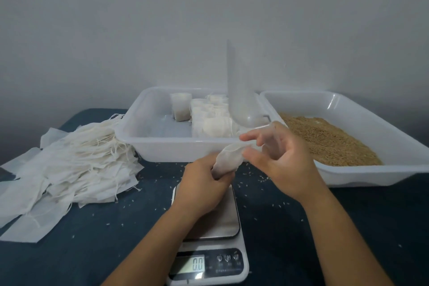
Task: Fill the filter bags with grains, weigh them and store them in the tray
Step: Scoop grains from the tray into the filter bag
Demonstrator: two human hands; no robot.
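While gauzy and limp, filter bag [226,161] sags between hands.

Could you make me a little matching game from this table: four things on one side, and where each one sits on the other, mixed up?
Things:
1. pile of empty filter bags
2. filled bags
3. loose grains
4. scale

Places:
A. in the right-hand tray
B. on the dark cloth, directly under the hands
C. in the middle tray
D. on the cloth at the left, outside any tray

Pairs: 1-D, 2-C, 3-A, 4-B

The left hand and right hand together hold one more bag above the scale.
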